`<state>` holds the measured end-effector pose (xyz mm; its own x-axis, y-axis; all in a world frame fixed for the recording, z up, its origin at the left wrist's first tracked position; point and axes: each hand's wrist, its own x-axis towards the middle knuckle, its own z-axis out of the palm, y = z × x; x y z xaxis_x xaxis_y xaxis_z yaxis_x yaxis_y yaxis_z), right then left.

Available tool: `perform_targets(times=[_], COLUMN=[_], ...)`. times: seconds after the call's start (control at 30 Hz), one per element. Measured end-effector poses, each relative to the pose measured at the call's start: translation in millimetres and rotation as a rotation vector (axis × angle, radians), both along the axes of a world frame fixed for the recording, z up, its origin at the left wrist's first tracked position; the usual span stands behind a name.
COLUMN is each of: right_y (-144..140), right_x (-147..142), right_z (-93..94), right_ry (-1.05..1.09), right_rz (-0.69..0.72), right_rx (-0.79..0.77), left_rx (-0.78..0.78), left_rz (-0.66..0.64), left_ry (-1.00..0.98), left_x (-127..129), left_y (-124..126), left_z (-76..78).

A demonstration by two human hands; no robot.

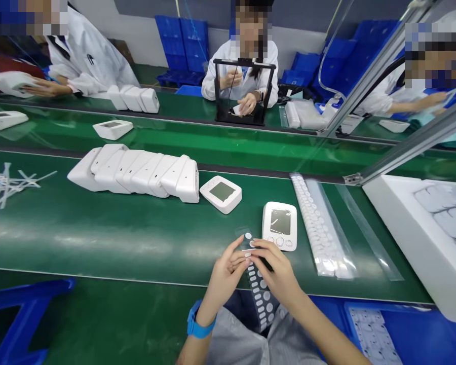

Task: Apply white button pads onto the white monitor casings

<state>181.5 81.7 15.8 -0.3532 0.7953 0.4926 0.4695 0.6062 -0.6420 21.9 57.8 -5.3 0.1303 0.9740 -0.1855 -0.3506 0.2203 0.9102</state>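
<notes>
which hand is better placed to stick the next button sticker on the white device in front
Likely the right hand: its fingertips pinch at the top of the sticker strip, and it sits just below the white device. The left hand steadies the strip from the far side.

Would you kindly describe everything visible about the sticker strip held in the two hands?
The sticker strip is a long, narrow, clear film carrying rows of small white round and oval pads. It runs from the lap up over the green table's edge. The left hand and right hand pinch its upper end, where only a few pads remain. It looks thin and flexible.
</notes>
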Motion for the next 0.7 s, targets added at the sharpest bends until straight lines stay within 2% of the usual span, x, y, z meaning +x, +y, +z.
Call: perform_targets(times=[0.2, 0.7], right_y=[3.4, 0.5], right_x=[-1.1, -2.8], right_z=[-4.4, -0.3], right_ry=[0.114, 0.212], right_rz=[-0.015, -0.083], right_rx=[-0.046, -0.339], left_rx=[0.034, 0.048], left_rz=[0.026, 0.027], left_ry=[0.070, 0.261], left_x=[1.4, 2.8], left_y=[-1.1, -4.4], left_z=[-3.2, 2.3])
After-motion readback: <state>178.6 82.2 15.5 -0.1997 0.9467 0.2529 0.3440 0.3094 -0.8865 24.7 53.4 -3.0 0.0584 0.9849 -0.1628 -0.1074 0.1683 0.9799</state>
